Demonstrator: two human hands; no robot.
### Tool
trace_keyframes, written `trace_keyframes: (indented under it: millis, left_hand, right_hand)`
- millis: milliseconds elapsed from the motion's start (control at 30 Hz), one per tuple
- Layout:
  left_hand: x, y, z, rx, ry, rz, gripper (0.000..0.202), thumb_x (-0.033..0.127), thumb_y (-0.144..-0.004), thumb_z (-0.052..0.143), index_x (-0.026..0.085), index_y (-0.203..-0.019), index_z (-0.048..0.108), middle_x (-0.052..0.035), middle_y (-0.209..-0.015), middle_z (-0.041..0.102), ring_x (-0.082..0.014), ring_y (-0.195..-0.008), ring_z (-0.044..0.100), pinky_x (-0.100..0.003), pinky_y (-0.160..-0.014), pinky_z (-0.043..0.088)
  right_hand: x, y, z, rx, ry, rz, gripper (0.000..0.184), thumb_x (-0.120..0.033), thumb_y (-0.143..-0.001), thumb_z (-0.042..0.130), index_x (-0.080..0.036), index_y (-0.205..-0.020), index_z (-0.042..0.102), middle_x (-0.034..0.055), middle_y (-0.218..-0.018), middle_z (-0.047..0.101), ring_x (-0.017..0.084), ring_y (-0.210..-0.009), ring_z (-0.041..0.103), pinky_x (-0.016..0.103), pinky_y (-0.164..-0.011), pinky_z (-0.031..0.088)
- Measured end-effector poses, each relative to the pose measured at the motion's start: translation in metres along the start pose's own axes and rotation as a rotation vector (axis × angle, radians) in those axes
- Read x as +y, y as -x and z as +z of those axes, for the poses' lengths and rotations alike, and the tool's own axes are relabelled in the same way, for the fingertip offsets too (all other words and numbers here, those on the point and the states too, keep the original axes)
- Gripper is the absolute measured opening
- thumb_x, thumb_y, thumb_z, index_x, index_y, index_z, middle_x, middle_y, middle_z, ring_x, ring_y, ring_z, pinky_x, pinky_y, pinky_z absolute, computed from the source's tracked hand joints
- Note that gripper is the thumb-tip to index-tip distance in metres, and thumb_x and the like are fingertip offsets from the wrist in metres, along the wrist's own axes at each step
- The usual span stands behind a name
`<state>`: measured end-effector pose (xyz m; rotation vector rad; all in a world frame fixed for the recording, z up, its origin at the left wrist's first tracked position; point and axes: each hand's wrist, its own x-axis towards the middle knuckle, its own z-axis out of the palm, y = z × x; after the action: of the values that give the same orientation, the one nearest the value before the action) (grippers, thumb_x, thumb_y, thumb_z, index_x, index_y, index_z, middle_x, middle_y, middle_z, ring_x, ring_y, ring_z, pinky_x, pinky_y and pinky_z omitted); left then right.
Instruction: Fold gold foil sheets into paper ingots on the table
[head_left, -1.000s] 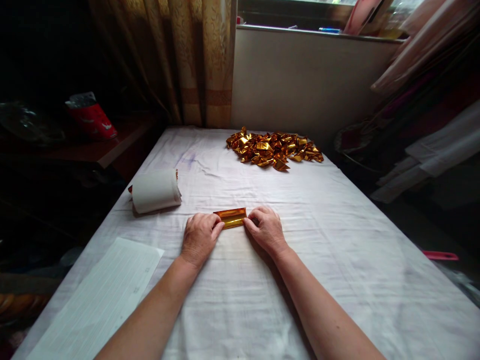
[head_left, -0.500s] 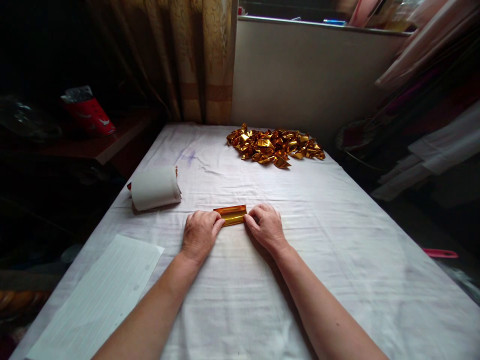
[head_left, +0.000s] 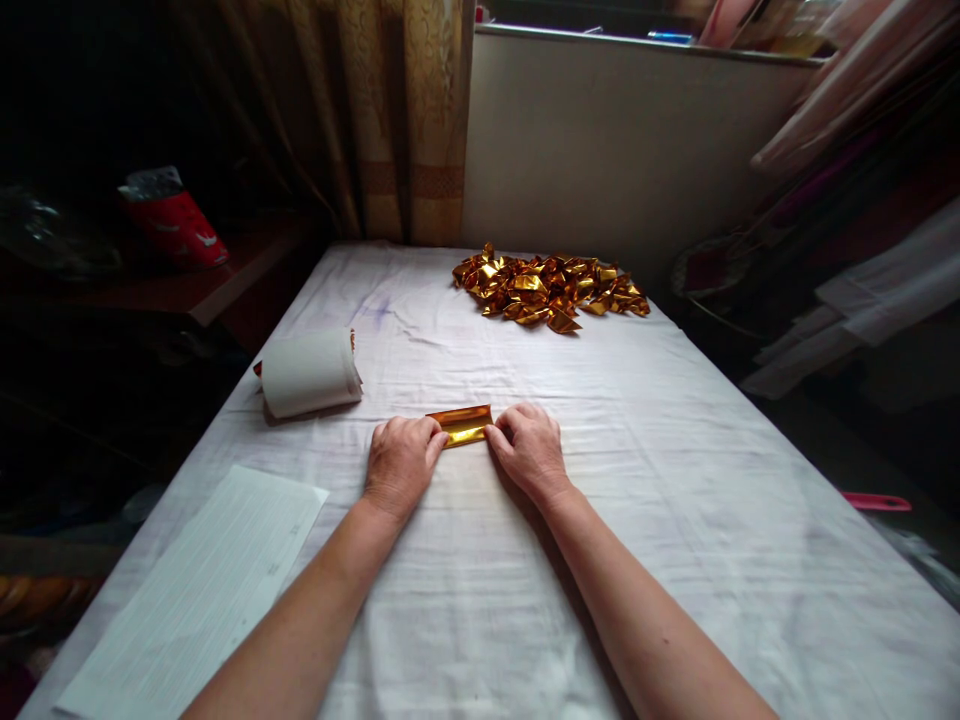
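A small sheet of shiny gold foil paper lies on the white cloth, its long edges curled up into a shallow trough. My left hand pinches its left end, thumb at the near corner. At the opposite end, my right hand grips the foil between thumb and curled fingers. Both hands rest low on the cloth, and some of the fingertips are hidden behind the knuckles. Farther back sits a pile of folded gold foil pieces.
A curled stack of white-backed sheets lies to the left, with foil showing at its ends. Nearer me is a flat lined paper. A red container stands on a dark side table. Curtains hang behind the white-covered table.
The near edge of the foil has tilted a little and catches more light. Both hands keep their hold at its ends, nearly unmoved.
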<state>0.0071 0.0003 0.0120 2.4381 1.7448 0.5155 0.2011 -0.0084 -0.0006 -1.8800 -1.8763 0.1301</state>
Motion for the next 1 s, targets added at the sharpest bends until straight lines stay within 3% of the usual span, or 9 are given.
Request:
trace_keyframes:
  millis: [200, 367, 600, 867, 1000]
  left_hand:
    - [0.003, -0.001, -0.001, -0.015, 0.004, -0.023, 0.015, 0.032, -0.092, 0.058, 0.022, -0.083, 0.065, -0.0039, -0.084, 0.072, -0.0241, -0.085, 0.061, -0.036, -0.076, 0.037]
    - [0.004, 0.000, -0.002, -0.024, -0.020, -0.024, 0.015, 0.032, -0.092, 0.057, 0.022, -0.085, 0.064, -0.0035, -0.086, 0.072, -0.0238, -0.086, 0.060, -0.037, -0.077, 0.037]
    - [0.004, 0.001, 0.000, -0.032, -0.038, -0.032, 0.015, 0.034, -0.093, 0.056, 0.022, -0.086, 0.063, -0.0022, -0.089, 0.072, -0.0234, -0.089, 0.060, -0.036, -0.079, 0.037]
    - [-0.010, 0.000, 0.006, 0.042, 0.028, -0.018, 0.020, 0.031, -0.097, 0.047, 0.022, -0.089, 0.063, -0.0026, -0.088, 0.072, -0.0226, -0.087, 0.061, -0.035, -0.078, 0.040]
    - [-0.010, 0.010, 0.001, 0.169, 0.055, 0.036, 0.023, 0.030, -0.098, 0.044, 0.020, -0.092, 0.064, -0.0051, -0.088, 0.070, -0.0218, -0.084, 0.061, -0.034, -0.078, 0.044]
  right_hand:
    - [-0.001, 0.001, 0.001, -0.004, -0.002, 0.011, 0.017, -0.032, -0.087, 0.061, -0.023, -0.072, 0.060, 0.0046, -0.086, 0.062, 0.022, -0.086, 0.051, 0.035, -0.077, 0.033]
    - [0.003, 0.003, 0.006, 0.047, -0.025, -0.023, 0.011, -0.031, -0.088, 0.060, -0.023, -0.094, 0.064, 0.0051, -0.096, 0.063, 0.022, -0.091, 0.051, 0.034, -0.079, 0.033]
    - [-0.001, 0.004, 0.003, 0.021, -0.027, -0.038, 0.008, -0.031, -0.086, 0.063, -0.024, -0.085, 0.068, 0.0030, -0.098, 0.065, 0.020, -0.093, 0.052, 0.033, -0.079, 0.030]
    - [-0.017, 0.003, -0.001, 0.020, 0.043, 0.001, 0.019, -0.042, -0.082, 0.067, -0.023, -0.080, 0.065, 0.0036, -0.092, 0.062, 0.021, -0.090, 0.049, 0.033, -0.079, 0.028]
    - [-0.016, 0.004, -0.001, 0.028, 0.053, 0.001, 0.020, -0.042, -0.083, 0.067, -0.023, -0.081, 0.065, 0.0037, -0.093, 0.062, 0.021, -0.091, 0.049, 0.034, -0.079, 0.028]
